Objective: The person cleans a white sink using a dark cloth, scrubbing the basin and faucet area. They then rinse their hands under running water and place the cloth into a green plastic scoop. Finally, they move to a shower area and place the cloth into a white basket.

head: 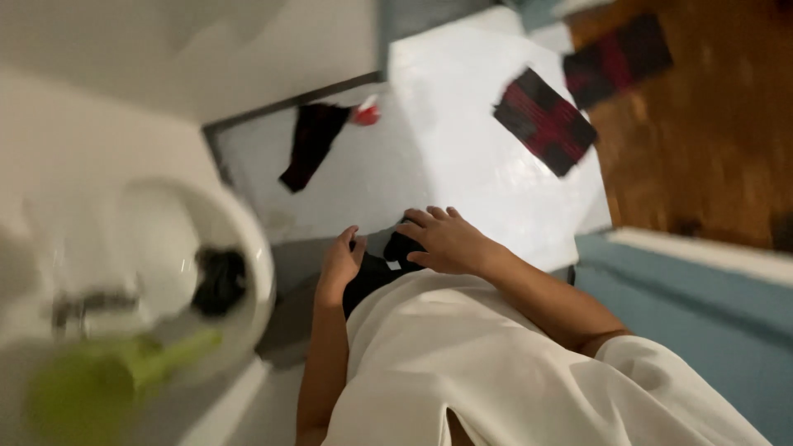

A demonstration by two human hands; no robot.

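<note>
A dark, black piece of cloth [382, 266] hangs bunched at the person's waist, just above the hem of a white garment. It is crumpled and folded on itself, with a small white tag showing near its middle. The left hand [340, 263] and right hand [447, 241] touch it on either side; blur hides finer detail.

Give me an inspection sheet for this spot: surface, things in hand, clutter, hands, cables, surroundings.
Surface: white tiled floor, glossy.
Things in hand: dark cloth at the person's front, both hands on it.
Clutter: black garment by a red item; two red-and-black checked cloths.
Hands: left hand and right hand touch the cloth; grip unclear.
Cables: nothing seen.
Surroundings: white basin holding something dark, blurred green object, wooden floor, blue wall.
</note>
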